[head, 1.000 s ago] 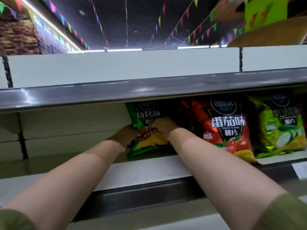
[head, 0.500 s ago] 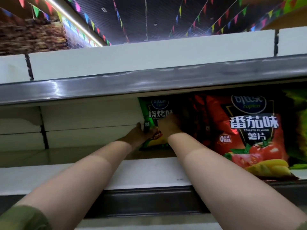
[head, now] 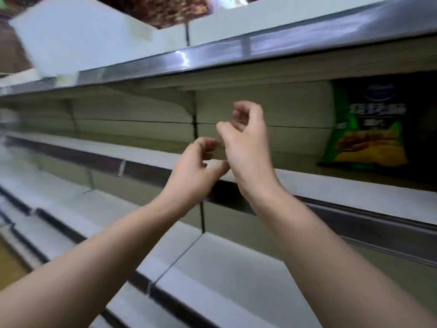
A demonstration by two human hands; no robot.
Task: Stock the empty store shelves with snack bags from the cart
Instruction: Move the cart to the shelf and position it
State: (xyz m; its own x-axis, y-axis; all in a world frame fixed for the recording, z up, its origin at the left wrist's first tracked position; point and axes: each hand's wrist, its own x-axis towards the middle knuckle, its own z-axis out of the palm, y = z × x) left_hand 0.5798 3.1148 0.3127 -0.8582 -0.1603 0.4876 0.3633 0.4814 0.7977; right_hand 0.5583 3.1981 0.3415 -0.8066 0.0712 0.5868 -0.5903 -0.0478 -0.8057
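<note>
On the shelf (head: 343,188), at its far right, one glossy green snack bag (head: 365,124) stood upright against the pale back panel. Well left of it two bare hands hovered close together in front of the shelf, left hand (head: 191,172) below right hand (head: 248,150), fingers loosely curled and holding nothing. White lower shelves (head: 224,268) with dark metal edges stepped down below.

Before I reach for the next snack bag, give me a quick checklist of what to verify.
1. Left hand free: ok, holds nothing.
2. Right hand free: ok, holds nothing.
3. Green foil chip bag placed on the white metal shelf: ok, it stands upright with both hands clear of it.
4. Space for more bags: ok, the shelf left of the bag is bare.
5. Cart within reach: cannot tell, it is out of view.
</note>
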